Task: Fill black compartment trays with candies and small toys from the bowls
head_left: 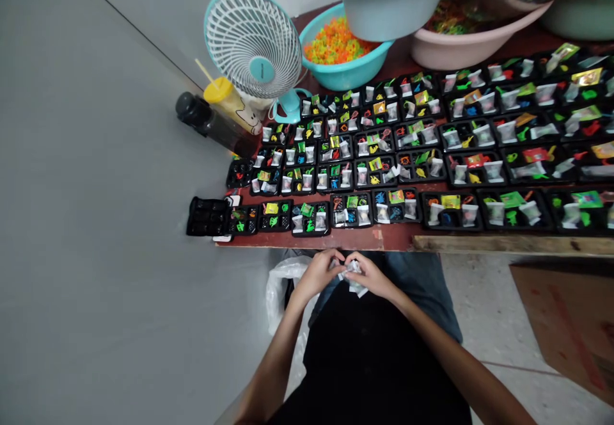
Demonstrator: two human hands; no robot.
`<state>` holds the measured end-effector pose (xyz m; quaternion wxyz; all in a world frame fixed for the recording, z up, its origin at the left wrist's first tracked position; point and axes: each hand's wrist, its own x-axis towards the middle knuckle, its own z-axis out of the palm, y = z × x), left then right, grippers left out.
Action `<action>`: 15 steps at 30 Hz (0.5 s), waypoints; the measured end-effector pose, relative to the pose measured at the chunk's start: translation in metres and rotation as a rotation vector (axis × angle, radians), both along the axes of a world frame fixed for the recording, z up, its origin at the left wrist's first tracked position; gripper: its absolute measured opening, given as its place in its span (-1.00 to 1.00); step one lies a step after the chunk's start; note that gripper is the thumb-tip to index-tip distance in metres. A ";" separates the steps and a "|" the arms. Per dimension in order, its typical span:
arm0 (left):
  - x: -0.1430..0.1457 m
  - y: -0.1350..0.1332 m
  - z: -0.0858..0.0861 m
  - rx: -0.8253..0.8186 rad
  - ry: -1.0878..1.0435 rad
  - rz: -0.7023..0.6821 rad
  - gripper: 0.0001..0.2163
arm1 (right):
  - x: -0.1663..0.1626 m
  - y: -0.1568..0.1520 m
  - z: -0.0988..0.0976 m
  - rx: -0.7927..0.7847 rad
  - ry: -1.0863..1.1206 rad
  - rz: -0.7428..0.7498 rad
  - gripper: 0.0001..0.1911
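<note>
My left hand [316, 275] and my right hand [371, 276] come together just below the table edge, above my lap. Between them they pinch a small clear plastic packet [352, 276], creased and partly hidden by my fingers. Its contents cannot be made out. Just beyond my hands, black compartment trays [307, 219] stand in rows on the red-brown tabletop [336, 239]. They hold small coloured plastic toys, clear packets and printed sachets. Neither hand touches a tray.
Coloured plastic pieces fill a teal basin [336, 50] and other basins at the back. A white desk fan [254, 42], yellow cup [225, 102] and dark bottle [204, 118] stand at the far left. A white plastic bag [283, 284] hangs to my left; cardboard [566, 322] leans right.
</note>
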<state>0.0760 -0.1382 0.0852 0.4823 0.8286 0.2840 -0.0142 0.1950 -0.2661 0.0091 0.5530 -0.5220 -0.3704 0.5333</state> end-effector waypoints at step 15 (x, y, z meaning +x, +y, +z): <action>-0.004 -0.067 -0.066 -0.175 -0.309 0.504 -0.75 | 0.028 0.006 -0.023 -0.169 -0.002 0.287 -0.61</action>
